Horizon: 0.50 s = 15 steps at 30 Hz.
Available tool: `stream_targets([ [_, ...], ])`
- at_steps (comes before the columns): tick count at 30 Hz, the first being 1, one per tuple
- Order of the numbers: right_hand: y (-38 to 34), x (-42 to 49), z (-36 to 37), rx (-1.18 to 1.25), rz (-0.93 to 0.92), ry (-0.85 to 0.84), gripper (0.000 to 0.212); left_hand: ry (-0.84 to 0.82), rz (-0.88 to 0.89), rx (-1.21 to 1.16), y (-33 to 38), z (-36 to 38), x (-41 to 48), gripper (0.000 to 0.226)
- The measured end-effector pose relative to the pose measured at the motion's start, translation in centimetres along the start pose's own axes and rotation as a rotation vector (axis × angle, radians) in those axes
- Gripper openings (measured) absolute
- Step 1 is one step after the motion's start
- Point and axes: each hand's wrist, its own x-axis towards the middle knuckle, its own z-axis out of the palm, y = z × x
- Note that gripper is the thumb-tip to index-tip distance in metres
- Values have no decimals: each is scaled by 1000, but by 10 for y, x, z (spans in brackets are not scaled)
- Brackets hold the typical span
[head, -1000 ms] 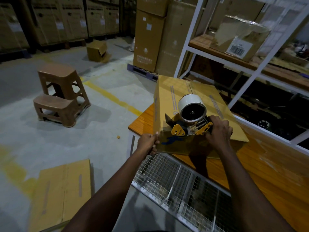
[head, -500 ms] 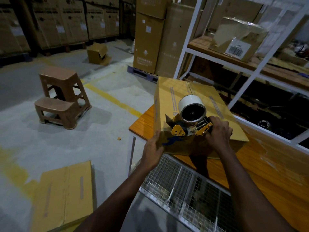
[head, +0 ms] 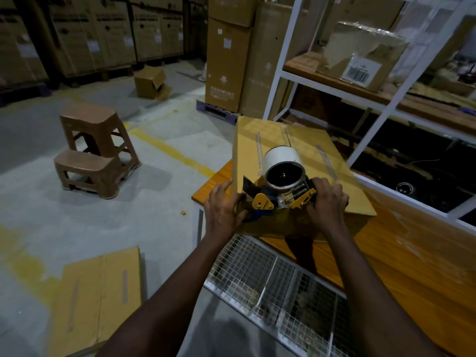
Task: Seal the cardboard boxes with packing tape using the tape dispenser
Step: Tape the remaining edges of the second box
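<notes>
A closed cardboard box (head: pixel 260 140) lies on the orange wooden table (head: pixel 401 258), its near end facing me. A yellow tape dispenser (head: pixel 273 202) with a white tape roll (head: pixel 282 161) sits at the box's near top edge. My right hand (head: pixel 325 202) grips the dispenser's handle from the right. My left hand (head: pixel 222 210) lies against the box's near left corner, fingers spread up along the edge. Clear tape runs down the near face under the dispenser; its end is hidden.
A wire mesh basket (head: pixel 273 287) hangs below the table's front edge. Two brown plastic stools (head: pixel 90 150) stand on the floor to the left. A flattened carton (head: pixel 98 295) lies at lower left. White shelving (head: pixel 381 104) with boxes rises behind the table.
My left hand has slid from the box's lower left corner up and right along the near face, its fingers opening onto the corner edge. The right hand and dispenser have barely moved.
</notes>
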Motion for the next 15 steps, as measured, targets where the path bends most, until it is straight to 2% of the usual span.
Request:
stream_targets([
  [6,14,0,5,14,-40,11,43,26,17,111,2,-4,-2,48],
  [10,23,1,4,16,-71,9,46,52,-7,149,8,-6,-1,39],
  [15,75,0,-6,31,-4,0,48,58,-61,173,11,-4,-2,39],
])
